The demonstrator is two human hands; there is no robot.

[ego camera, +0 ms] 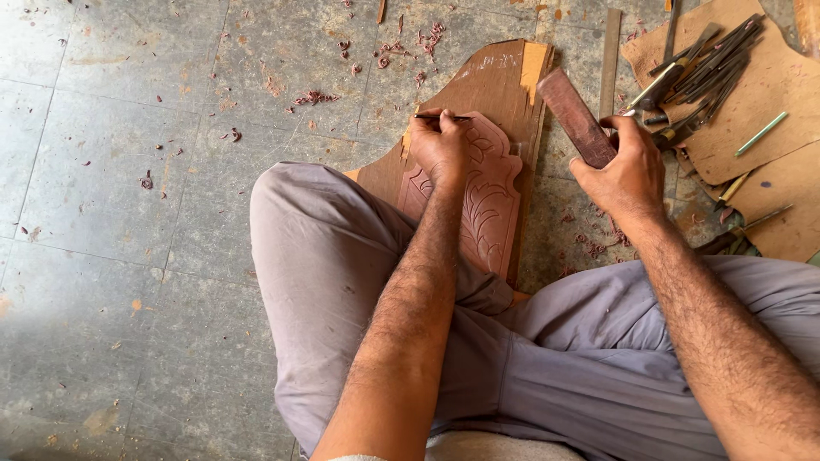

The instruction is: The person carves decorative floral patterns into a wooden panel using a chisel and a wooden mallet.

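Carving in hand, seated on a tiled floor (pixel 111 213), legs in grey trousers (pixel 342 282) crossed. Carved wooden panel (pixel 489 201) lies on a larger backing board (pixel 500 77), both resting on the floor against the left knee.

Left hand (pixel 440 147): fingers closed around a thin chisel (pixel 444 117), tip set at the panel's upper left edge, heel of the hand pressing on the panel.

Right hand (pixel 628 166): fingers closed around one end of a reddish wooden mallet block (pixel 574 115), raised above the floor to the right of the board, well apart from the chisel.

Progress, judged from the surface: leaf and scroll relief already covers most of the visible face, with a raised border along the shaped outline. Lower part is hidden behind the forearm and knee, so extent there cannot be told. Work sits at the top edge; remaining cuts appear to be in that zone. Depth and finish too fine to assess.

Surroundings: reddish wood shavings (pixel 316 98) scattered on the floor beyond the board. Cluster of spare chisels (pixel 705 72) on cardboard sheets (pixel 769 94) at upper right, near the right hand.
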